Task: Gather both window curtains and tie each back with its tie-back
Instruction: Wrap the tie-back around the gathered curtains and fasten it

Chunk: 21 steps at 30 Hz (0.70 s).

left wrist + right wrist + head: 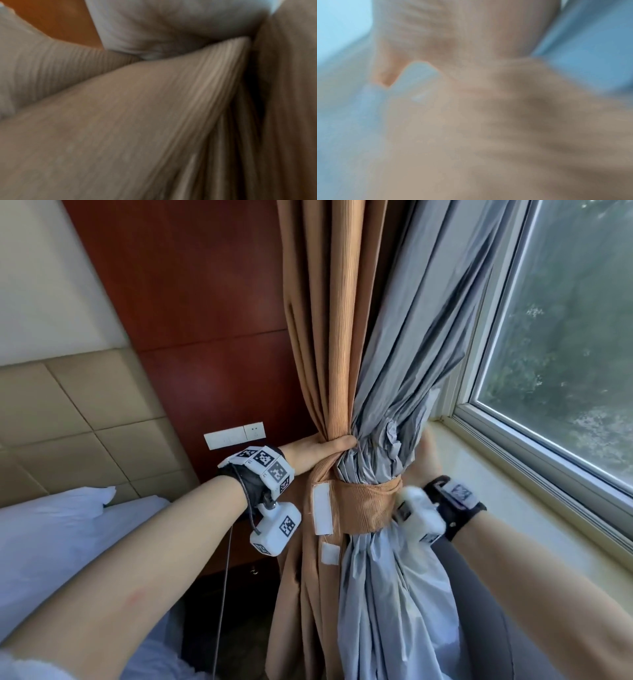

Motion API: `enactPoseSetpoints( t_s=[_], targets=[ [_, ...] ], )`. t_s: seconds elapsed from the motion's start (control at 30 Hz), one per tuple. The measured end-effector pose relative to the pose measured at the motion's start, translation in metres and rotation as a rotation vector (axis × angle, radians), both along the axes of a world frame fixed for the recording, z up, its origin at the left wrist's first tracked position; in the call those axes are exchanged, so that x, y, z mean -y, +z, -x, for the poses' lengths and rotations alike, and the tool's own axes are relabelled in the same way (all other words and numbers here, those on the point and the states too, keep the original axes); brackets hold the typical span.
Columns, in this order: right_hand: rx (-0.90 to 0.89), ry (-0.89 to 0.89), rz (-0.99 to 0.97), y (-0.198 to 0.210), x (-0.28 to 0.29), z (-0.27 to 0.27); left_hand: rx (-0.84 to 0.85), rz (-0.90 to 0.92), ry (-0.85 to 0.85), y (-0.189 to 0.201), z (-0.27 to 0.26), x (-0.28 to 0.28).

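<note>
Forearms reach in close — the left hand clamps round the gathered curtain just above the tie-back, fingers curled into the folds. The right hand sits behind the grey lining beside the window sill; its grip I cannot tell. Soft, bulky cloth, the lining likely slippery — best held at the cinched waist. White fastening patches hang unjoined, so it looks unfastened.

My tan, finely ribbed curtain has a silvery grey lining. The tie-back is the same ribbed tan, with white patches.
</note>
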State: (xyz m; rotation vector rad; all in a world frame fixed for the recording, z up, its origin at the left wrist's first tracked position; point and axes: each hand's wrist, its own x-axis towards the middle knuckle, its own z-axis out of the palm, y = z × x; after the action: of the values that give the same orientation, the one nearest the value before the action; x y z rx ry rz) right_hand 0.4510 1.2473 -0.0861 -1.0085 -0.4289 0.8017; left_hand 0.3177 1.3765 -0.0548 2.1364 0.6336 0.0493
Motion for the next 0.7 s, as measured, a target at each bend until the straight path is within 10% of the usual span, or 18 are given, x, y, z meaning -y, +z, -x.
enactPoseSetpoints(
  t_s=[0.07, 0.2, 0.43, 0.7],
  targets=[
    [-0.116, 0.281, -0.186, 0.003, 0.006, -0.010, -0.004, -0.003, -0.042, 0.003, -0.003, 0.003],
    [0.192, 0.729, -0.006, 0.007, -0.003, -0.031, -0.024, -0.009, -0.084, 0.006, -0.013, 0.007],
    [0.589, 0.464, 0.255, 0.024, -0.018, -0.012, 0.036, -0.107, -0.221, 0.016, -0.017, 0.011],
    [0.455, 0.301, 0.065, 0.017, -0.040, -0.018, 0.011, -0.134, -0.085, 0.000, -0.026, 0.003]
  ],
)
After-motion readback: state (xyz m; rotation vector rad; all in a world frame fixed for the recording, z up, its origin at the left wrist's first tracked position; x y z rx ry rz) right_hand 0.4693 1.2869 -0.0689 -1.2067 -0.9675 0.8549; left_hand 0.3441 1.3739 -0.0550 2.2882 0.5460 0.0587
